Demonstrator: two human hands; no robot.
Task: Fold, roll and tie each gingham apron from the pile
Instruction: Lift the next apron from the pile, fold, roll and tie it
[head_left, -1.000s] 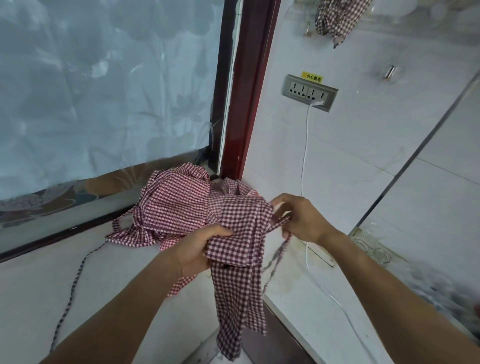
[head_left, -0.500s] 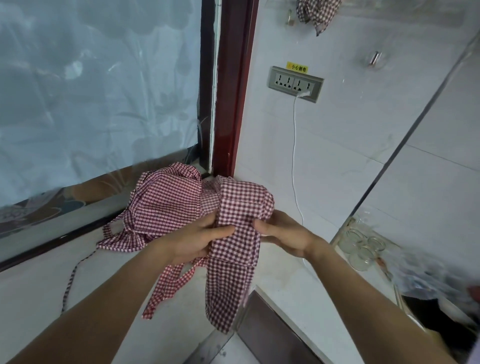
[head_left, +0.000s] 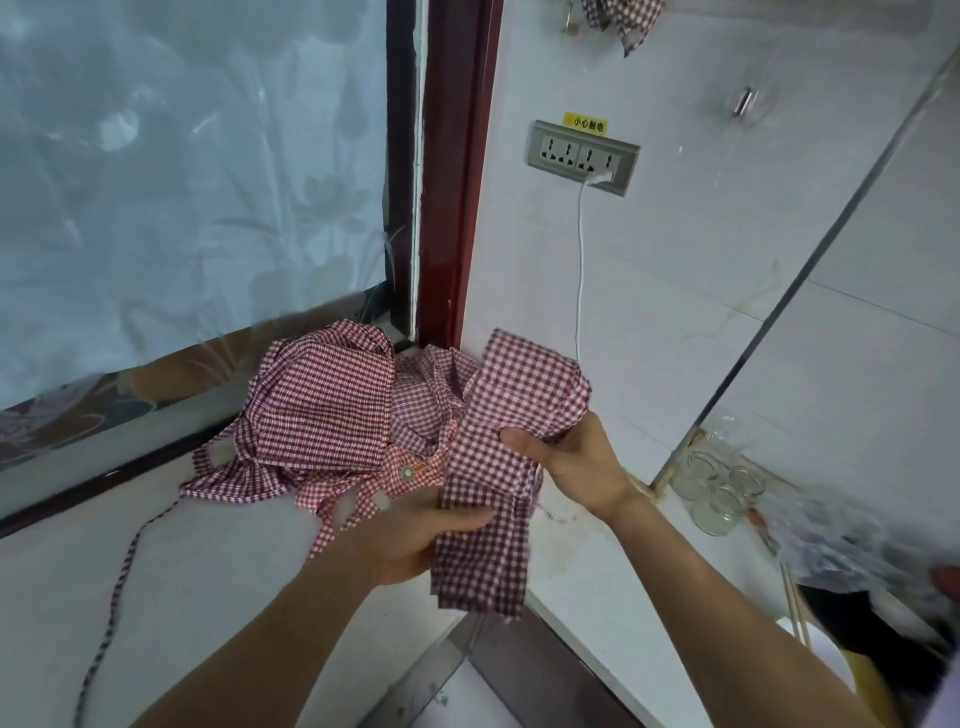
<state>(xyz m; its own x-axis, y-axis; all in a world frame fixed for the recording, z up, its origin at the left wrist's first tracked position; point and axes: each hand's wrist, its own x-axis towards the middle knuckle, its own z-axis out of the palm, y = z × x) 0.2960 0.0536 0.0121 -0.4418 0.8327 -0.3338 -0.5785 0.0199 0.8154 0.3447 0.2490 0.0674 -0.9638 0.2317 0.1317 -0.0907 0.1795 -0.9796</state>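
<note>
I hold the folded apron above the counter, just beside the pile: left hand grips its lower half, right hand pinches the upper fold.

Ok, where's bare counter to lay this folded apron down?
Bare white counter lies left of the left hand, below the apron pile, crossed only by a loose strap. Crowded: the corner under the pile, and the right by the glass jars.
</note>
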